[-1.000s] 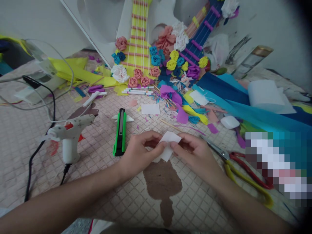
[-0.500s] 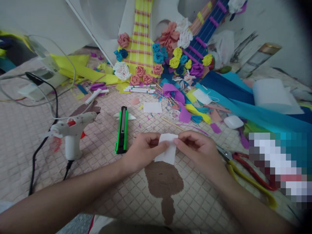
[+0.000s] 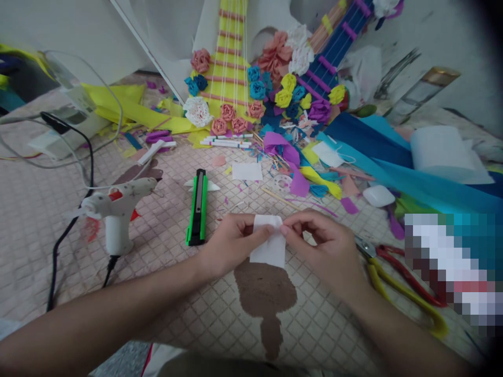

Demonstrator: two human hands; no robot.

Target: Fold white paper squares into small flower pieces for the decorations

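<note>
A small white piece of paper is held up between my two hands, above a brown patch on the table. My left hand is closed on its left side, with the thumb lying across the front. At the paper's upper right edge, my right hand pinches it between thumb and fingertips. Left of my left hand lies a green utility knife. Scissors with red and yellow handles rest just right of my right hand.
A white glue gun with a black cord stands at left. Behind are a yellow paper guitar with paper roses, several markers, and crepe paper scraps. A white roll sits at right beside blue paper.
The paper has turned slightly and faces me more squarely. My right fingers have drawn into a tighter pinch at its upper right edge; my left hand stays nearly in place.
</note>
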